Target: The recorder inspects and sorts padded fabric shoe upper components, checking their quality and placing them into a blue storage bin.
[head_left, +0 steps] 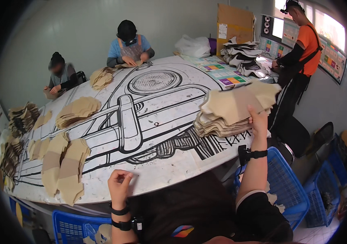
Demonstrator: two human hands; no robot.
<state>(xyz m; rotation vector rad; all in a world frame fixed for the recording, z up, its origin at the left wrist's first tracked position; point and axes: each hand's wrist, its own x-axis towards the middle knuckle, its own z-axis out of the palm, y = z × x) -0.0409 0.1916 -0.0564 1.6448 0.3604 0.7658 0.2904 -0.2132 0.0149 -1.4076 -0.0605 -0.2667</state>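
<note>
At the table's right side, my right hand (258, 120) grips the near edge of a beige cut fabric piece (238, 103). The piece has notched ends and a darker band across its middle, and lies over a thick stack of similar pieces (216, 128). My left hand (119, 187) is near the table's front edge, fingers curled in with the thumb against them, and nothing shows in it. Left of it, two long beige pieces with darker bands lie on the table: a nearer piece (71, 173) beside another piece (53, 164).
The white table (161, 162) bears a large black line drawing. More beige stacks (78, 110) lie leftward. Two people sit across the table; another person in orange (309, 40) stands at the far right. Blue crates stand below: one crate (289, 185) by my right arm, another (74, 225) at front left.
</note>
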